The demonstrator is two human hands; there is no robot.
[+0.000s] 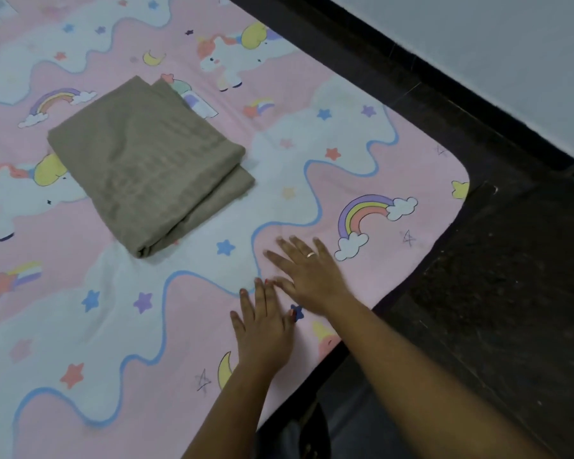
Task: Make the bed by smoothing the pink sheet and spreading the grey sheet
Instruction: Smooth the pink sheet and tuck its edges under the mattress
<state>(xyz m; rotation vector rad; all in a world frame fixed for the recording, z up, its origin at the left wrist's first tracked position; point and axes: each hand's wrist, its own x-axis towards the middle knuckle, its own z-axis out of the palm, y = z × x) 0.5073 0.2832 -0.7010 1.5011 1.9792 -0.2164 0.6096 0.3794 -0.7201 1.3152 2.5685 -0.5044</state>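
Smoothing the pink sheet (362,180): left grip (264,326) and right grip (309,270) are pressed flat, released, near its corner. Even strokes toward the edge are advised. The folded grey sheet (150,167) lies on it, well apart.

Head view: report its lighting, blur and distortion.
Head view: soft, even light, no glare on the pink sheet; the right hand has slightly smeared fingers, the folded grey sheet looks crisp; head view edges bow from the wide lens.

Left hand (265,329) and right hand (307,271) press flat on the pink sheet (362,180), near the folded grey sheet (150,164).
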